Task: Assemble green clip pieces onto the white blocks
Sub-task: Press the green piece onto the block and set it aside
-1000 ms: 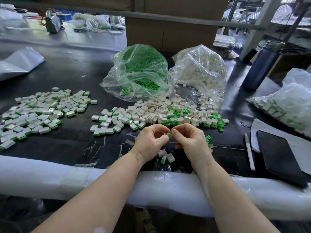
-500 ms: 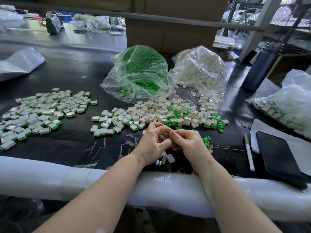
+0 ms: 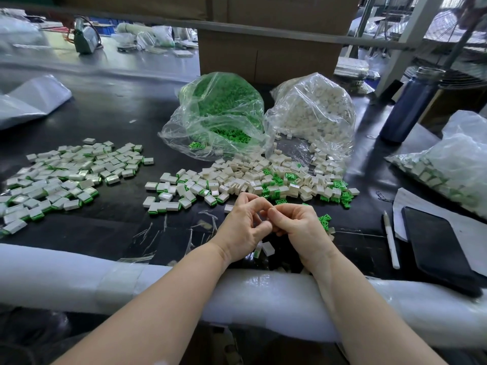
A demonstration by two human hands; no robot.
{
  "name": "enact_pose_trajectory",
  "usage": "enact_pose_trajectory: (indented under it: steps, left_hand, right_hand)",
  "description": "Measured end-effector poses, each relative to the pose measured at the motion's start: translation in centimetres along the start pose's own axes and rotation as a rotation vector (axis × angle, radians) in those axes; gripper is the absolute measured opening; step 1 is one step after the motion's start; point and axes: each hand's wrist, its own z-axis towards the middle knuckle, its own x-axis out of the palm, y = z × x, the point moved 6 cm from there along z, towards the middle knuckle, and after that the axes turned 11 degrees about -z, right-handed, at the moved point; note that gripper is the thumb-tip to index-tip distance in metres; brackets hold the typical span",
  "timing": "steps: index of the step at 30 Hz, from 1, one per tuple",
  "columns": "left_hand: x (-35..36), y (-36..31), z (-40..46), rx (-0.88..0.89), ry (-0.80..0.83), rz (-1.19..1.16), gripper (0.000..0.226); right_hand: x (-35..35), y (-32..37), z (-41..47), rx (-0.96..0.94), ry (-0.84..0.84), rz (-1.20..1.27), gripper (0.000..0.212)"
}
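On the dark surface (image 3: 110,233), both hands have dropped slightly lower than a second ago; left hand (image 3: 242,227) and right hand (image 3: 303,230) curl fingers together around a hidden piece, likely pressing the clip home. Loose white blocks (image 3: 253,177) lie just beyond the fingers.

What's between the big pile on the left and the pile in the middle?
Only bare black table, as the head view shows; the left pile and the middle pile lie apart.
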Motion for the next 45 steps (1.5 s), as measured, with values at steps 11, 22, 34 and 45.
enact_pose_trajectory:
  steps: [11,22,34,45]
  left_hand:
    - [0.06,-0.06,-0.02,0.008,0.006,0.015,0.031]
    - [0.03,-0.03,0.02,0.017,0.008,0.024,0.029]
    - [0.1,0.1,0.05,0.023,0.014,0.031,0.033]
    - [-0.01,-0.16,-0.05,0.021,0.006,0.03,0.028]
  right_hand:
    - [-0.06,-0.14,-0.01,0.029,-0.016,0.013,0.019]
    - [0.07,-0.01,-0.01,0.024,0.012,0.042,0.019]
    - [-0.05,0.01,-0.11,0.036,-0.004,0.038,0.025]
    - [0.25,0.01,-0.05,0.025,0.04,0.085,0.019]
